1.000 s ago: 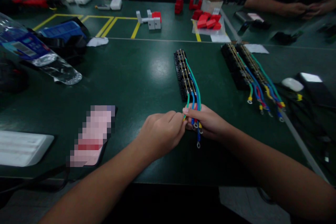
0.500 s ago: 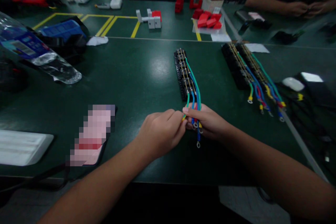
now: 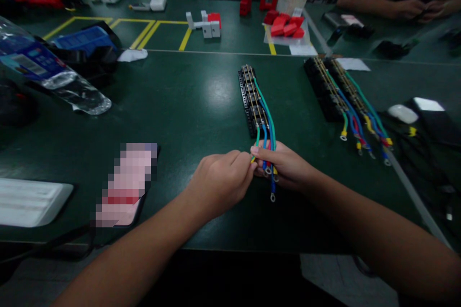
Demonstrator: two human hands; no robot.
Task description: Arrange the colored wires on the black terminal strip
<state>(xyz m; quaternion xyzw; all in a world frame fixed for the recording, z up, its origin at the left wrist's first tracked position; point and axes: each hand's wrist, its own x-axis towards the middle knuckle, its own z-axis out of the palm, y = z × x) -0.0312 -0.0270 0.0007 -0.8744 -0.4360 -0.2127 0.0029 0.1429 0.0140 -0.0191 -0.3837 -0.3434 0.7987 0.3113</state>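
Note:
A black terminal block with brass-coloured strips lies lengthwise on the green table. Green, blue and red wires run from it towards me and end in ring terminals. With its fingers pinched, my left hand grips the yellow-sleeved end of the leftmost green wire; the ring itself is hidden by the fingers. My right hand is closed around the wires from the right, thumb on top by the same green wire. The rings of the other wires hang below its fingers.
Two similar wired terminal blocks lie at the right. A phone and a white object are at the left, with a plastic bottle behind. Red parts sit at the back. Another person's hands are at the far right.
Both hands keep nearly the same hold. The left fingers have shifted very slightly at the wire's end, covering more of the yellow sleeve.

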